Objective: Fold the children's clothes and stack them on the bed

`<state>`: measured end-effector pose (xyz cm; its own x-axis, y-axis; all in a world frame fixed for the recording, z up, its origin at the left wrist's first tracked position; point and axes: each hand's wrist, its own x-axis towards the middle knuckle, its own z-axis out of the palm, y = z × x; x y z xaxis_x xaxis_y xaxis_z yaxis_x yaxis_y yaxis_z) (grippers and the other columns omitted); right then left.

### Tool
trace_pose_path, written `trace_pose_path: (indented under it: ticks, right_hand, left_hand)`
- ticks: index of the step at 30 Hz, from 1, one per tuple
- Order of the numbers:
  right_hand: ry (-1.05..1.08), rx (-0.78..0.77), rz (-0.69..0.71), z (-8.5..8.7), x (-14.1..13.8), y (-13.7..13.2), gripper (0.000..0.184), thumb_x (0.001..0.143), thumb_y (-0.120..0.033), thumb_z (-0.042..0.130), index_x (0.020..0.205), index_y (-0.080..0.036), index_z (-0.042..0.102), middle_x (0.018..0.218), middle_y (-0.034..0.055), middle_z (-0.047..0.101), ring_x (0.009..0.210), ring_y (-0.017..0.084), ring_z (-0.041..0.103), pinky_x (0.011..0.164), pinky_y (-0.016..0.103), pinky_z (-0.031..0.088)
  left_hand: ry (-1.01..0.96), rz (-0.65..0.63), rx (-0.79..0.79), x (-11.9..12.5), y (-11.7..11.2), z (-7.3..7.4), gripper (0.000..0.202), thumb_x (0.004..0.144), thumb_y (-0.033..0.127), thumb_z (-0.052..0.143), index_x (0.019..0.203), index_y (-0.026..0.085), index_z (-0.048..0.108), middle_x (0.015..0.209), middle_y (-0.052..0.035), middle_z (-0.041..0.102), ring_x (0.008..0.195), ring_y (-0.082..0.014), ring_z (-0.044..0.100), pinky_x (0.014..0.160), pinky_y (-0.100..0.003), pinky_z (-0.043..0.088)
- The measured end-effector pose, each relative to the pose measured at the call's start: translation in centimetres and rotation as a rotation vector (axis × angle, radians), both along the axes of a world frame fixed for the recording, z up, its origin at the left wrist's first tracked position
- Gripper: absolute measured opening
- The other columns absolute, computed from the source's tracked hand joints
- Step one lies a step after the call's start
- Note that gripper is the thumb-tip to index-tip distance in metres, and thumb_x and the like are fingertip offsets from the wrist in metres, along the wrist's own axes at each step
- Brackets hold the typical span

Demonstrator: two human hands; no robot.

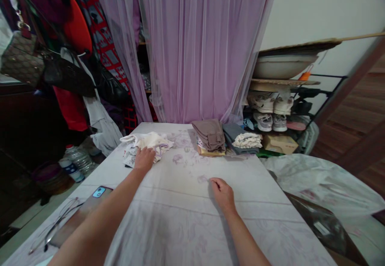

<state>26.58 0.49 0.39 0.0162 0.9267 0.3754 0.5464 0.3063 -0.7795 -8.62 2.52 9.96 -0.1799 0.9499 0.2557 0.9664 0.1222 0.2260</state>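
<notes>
The left forearm (99,222) runs off the bottom edge and hides part of the phone (99,192). The left hand (144,158) covers part of the crumpled white garment (153,141). Items on the shelf (142,43) behind the sheer lilac curtain (198,49) are too dim to tell.

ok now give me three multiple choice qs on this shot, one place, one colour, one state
1. What does the left hand rest on?
A) the phone
B) the crumpled white clothes
C) the water bottle

2. What colour is the sheer curtain?
A) lilac
B) green
C) orange

3. What is the right hand doing?
A) holding the phone
B) gripping a shoe
C) lying empty on the flowered sheet

1 B: its fingers lie on the white bundle.
2 A: the hanging fabric shows pale purple.
3 C: nothing is in it, and it lies on the sheet.
</notes>
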Motion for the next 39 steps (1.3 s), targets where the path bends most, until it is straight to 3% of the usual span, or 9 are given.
trace_pose_path:
  ticks: [4,10,12,15,21,27,32,35,39]
  right_hand:
    - [-0.016,0.002,-0.014,0.0,-0.1,-0.1,0.038,0.076,-0.037,0.041,0.081,-0.021,0.075,0.088,0.0087,0.075,0.084,0.022,0.068,0.08,0.033,0.053]
    - [-0.004,-0.023,0.011,-0.4,0.0,0.0,0.037,0.077,-0.039,0.042,0.082,-0.02,0.074,0.09,0.0103,0.074,0.087,0.024,0.068,0.085,0.038,0.052]
    - [0.048,-0.062,0.02,-0.4,-0.4,-0.1,0.038,0.076,-0.043,0.049,0.094,-0.019,0.072,0.095,0.0108,0.073,0.088,0.026,0.067,0.087,0.043,0.051]
    - [0.184,-0.132,0.075,0.2,-1.9,-0.7,0.063,0.072,-0.048,0.06,0.129,-0.02,0.057,0.111,0.0129,0.069,0.091,0.027,0.067,0.083,0.048,0.053]
    - [0.171,0.073,0.289,6.5,-5.8,-3.2,0.085,0.073,-0.035,0.065,0.149,-0.023,0.03,0.143,0.0152,0.049,0.125,0.027,0.052,0.101,0.045,0.045]
    - [0.181,0.112,0.398,12.9,-8.0,-5.0,0.041,0.085,-0.042,0.053,0.118,-0.022,0.064,0.121,0.0104,0.066,0.104,0.022,0.063,0.077,0.031,0.054]
    - [0.051,-0.005,0.249,13.9,-9.3,-6.7,0.049,0.076,-0.048,0.063,0.114,-0.017,0.066,0.11,0.013,0.069,0.094,0.024,0.066,0.079,0.033,0.052]
    - [-0.08,-0.129,0.211,13.5,-9.3,-6.8,0.032,0.074,-0.041,0.062,0.093,-0.017,0.072,0.085,0.0102,0.072,0.083,0.026,0.067,0.077,0.035,0.05]
    - [0.204,-0.18,0.216,14.2,-8.3,-4.7,0.037,0.083,-0.041,0.047,0.098,-0.017,0.071,0.077,0.0049,0.071,0.073,0.02,0.066,0.068,0.029,0.05]
  left_hand:
    - [-0.21,0.036,0.055,0.6,1.4,2.7,0.016,0.083,0.024,0.049,0.087,0.02,0.064,0.091,-0.0098,0.071,0.097,-0.026,0.064,0.089,-0.038,0.046]
    - [-0.721,-0.047,0.332,2.3,2.1,9.1,0.025,0.083,0.031,0.041,0.101,0.021,0.055,0.071,0.0031,0.061,0.062,-0.0135,0.059,0.061,-0.024,0.048]
    - [-1.03,-0.162,0.424,3.2,1.7,11.5,0.025,0.078,0.032,0.048,0.099,0.021,0.054,0.07,0.0045,0.059,0.059,-0.0121,0.056,0.059,-0.023,0.047]
    - [-1.195,-0.208,0.382,5.1,0.6,13.5,0.021,0.072,0.029,0.056,0.091,0.02,0.054,0.067,0.0057,0.056,0.058,-0.011,0.054,0.056,-0.021,0.044]
    - [-1.212,-0.231,0.217,9.4,-1.5,12.5,0.012,0.073,0.024,0.054,0.084,0.02,0.054,0.065,0.0053,0.058,0.058,-0.0114,0.055,0.054,-0.021,0.042]
    - [-1.118,-0.234,0.312,10.5,-2.1,11.9,0.011,0.078,0.028,0.052,0.086,0.021,0.053,0.067,0.0053,0.056,0.058,-0.0109,0.052,0.053,-0.02,0.038]
    - [-1.11,-0.256,0.315,10.4,-2.5,11.2,0.011,0.081,0.032,0.052,0.084,0.022,0.051,0.061,0.0072,0.052,0.054,-0.0103,0.048,0.052,-0.02,0.036]
    - [-1.114,-0.217,0.315,9.8,-2.8,10.0,0.014,0.084,0.036,0.049,0.088,0.023,0.051,0.064,0.0063,0.053,0.055,-0.0117,0.05,0.054,-0.022,0.04]
    - [-0.886,-0.157,0.545,8.7,-4.3,7.3,0.027,0.09,0.044,0.041,0.096,0.021,0.053,0.087,-0.0025,0.061,0.086,-0.0188,0.06,0.08,-0.032,0.049]
